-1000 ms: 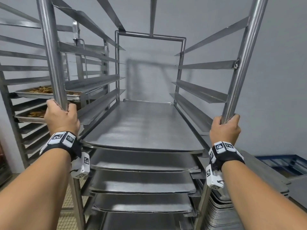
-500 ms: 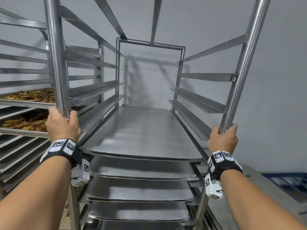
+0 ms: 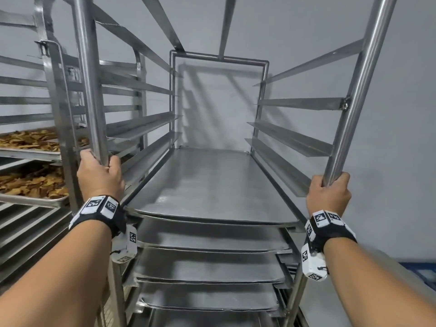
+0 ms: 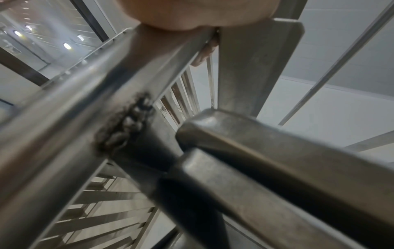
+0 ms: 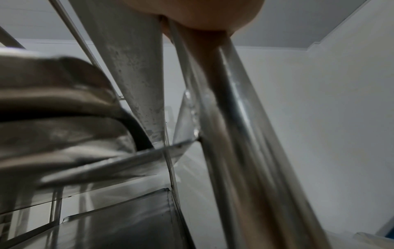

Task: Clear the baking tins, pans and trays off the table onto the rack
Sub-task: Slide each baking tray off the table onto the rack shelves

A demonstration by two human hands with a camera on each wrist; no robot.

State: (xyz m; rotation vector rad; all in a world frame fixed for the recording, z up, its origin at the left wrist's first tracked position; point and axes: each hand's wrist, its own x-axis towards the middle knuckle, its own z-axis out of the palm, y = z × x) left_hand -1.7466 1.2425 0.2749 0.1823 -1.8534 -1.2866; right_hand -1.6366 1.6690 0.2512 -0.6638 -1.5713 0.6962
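Flat grey metal baking trays (image 3: 212, 190) sit stacked one per level in the tall stainless-steel rack (image 3: 219, 60), each slid onto the angled side runners; the topmost one fills its level from the near edge to the far end, and at least four more show below it at the rack's near edge. The left hand (image 3: 100, 177) grips the rack's near left upright post (image 3: 88, 79), fingers (image 4: 204, 52) curled round the tube — the left wrist view shows the palm pressed on the metal just above a dark weld. The right hand (image 3: 329, 197) grips the near right upright post (image 3: 356, 90) in the same way, fingers wrapped round it. Both wrists carry black bands with white coded marker blocks. Beside the rack on the left stands a second steel rack (image 3: 28, 102) — two of its levels hold shallow metal trays of brown baked pieces (image 3: 30, 182). A plain grey wall (image 3: 401, 138) stands behind.
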